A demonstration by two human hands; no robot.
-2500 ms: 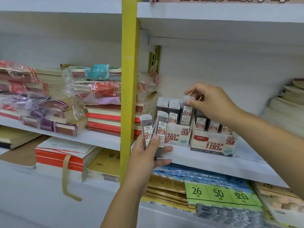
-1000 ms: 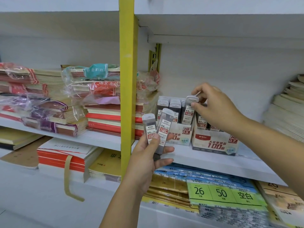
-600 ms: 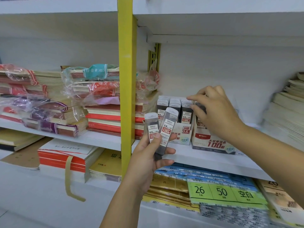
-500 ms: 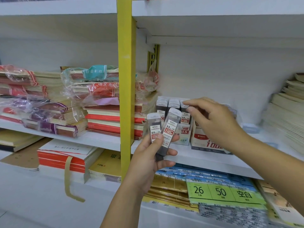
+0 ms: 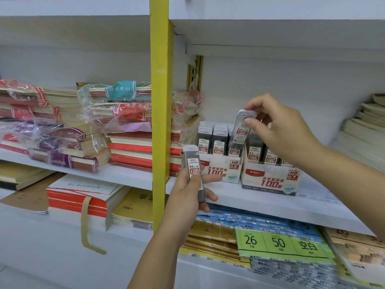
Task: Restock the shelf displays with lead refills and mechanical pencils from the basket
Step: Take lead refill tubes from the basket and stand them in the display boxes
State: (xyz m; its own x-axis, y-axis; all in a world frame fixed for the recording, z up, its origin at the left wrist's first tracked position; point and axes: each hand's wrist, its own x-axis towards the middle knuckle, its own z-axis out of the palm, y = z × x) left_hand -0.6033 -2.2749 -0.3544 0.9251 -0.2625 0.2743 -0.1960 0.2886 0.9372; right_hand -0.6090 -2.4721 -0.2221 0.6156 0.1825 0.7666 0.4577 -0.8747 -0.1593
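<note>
Your left hand (image 5: 187, 197) gripped one lead refill case (image 5: 193, 172) upright, thumb across its label, in front of the shelf (image 5: 260, 203) edge. Your right hand (image 5: 279, 130) pinched a second refill case (image 5: 241, 130) near its pale cap between thumb and fingertips. That case hung tilted, its lower end over the right-hand row of the HB 0.5 display box (image 5: 220, 170). The HB 0.7 display box (image 5: 270, 180) stood just beside it. Wrapped notebook stacks (image 5: 129, 147) lay left of the yellow upright (image 5: 161, 101).

0.7 refills (image 5: 253, 152) part-hidden, blurred stack (image 5: 363, 134) prob. notebooks
</note>
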